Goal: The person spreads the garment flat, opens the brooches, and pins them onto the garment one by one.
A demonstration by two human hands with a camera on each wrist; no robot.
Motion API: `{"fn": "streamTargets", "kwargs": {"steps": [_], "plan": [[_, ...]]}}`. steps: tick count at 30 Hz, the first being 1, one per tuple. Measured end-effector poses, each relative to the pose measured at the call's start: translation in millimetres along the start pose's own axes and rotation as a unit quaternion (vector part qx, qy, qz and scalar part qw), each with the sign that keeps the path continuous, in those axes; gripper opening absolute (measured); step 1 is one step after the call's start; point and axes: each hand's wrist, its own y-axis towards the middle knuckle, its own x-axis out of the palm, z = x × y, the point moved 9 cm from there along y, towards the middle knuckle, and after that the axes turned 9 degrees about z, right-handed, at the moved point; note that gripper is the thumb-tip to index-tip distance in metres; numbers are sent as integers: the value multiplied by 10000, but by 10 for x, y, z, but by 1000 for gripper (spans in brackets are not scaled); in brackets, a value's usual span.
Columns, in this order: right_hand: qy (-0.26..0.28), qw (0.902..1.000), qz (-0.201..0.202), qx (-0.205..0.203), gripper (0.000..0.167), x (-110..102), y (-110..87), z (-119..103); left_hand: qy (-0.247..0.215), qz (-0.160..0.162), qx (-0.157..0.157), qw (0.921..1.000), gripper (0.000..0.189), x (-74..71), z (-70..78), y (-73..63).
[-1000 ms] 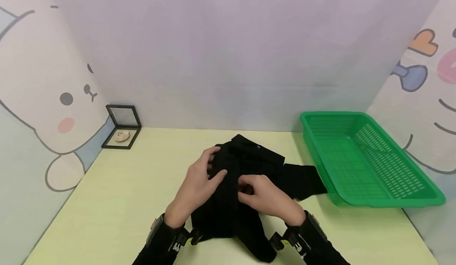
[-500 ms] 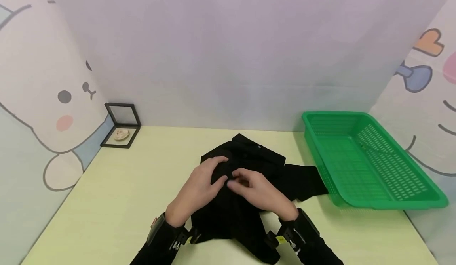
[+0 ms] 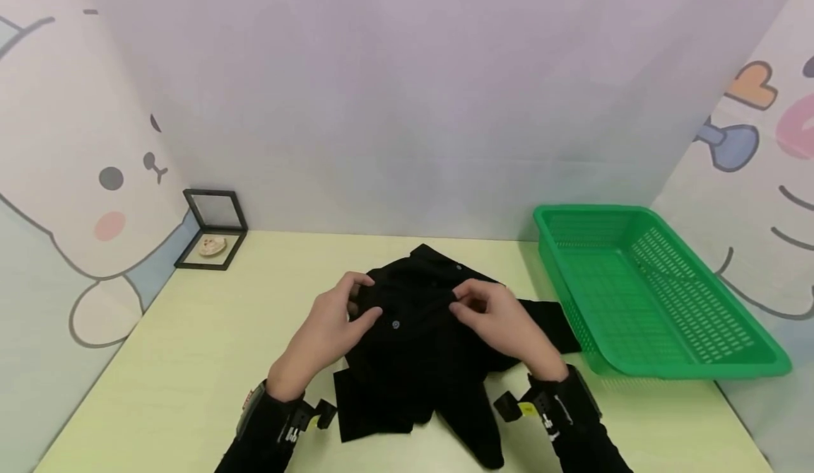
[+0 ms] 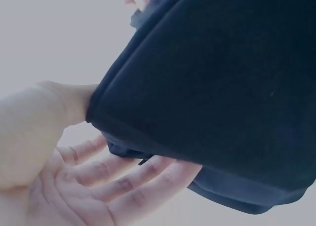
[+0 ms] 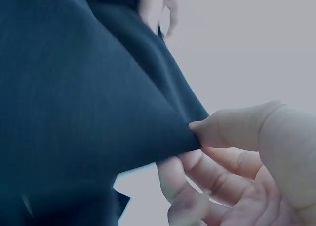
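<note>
A black shirt (image 3: 413,363) lies bunched on the table, one part of it raised between the two hands. Its sleeves spread to the right and toward the front, and a small button (image 3: 396,324) shows near the middle. The left hand (image 3: 327,328) holds the shirt's left side; in the left wrist view its thumb goes behind the cloth and its fingers (image 4: 143,186) reach under the lower edge. On the other side, the right hand (image 3: 505,321) pinches a corner of the shirt between thumb and fingers, plain in the right wrist view.
A green plastic basket (image 3: 674,370) stands at the right, close beside one sleeve. At the back left, an open black-framed case (image 3: 213,230) has a small pale shell-like object (image 3: 213,246) in it. Fabric walls with cartoon prints close off the back and sides.
The hands, close together half a second ago, have moved apart, the right one going right. Cloth is now stretched between them, and a button has come into sight.
</note>
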Motion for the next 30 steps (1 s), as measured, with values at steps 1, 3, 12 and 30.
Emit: {"fn": "streamTargets", "kwargs": {"steps": [1, 3, 12, 30], "plan": [[-67, 9999, 97, 16, 8, -71, 5, 22, 14, 23, 2, 10000, 41, -22, -9, 7], [-197, 9993, 321, 38, 9, -217, 16, 57, 61, 78, -10, 10000, 41, -60, -29, 20], [-398, 9901, 1300, 344, 22, -719, -1, 165, 646, 172, -127, 9977, 34, -99, -223, 67], [-795, 9861, -1331, 603, 42, 404, -156, 23, 1282, -2025, -891, 9668, 51, 396, -599, -112]]}}
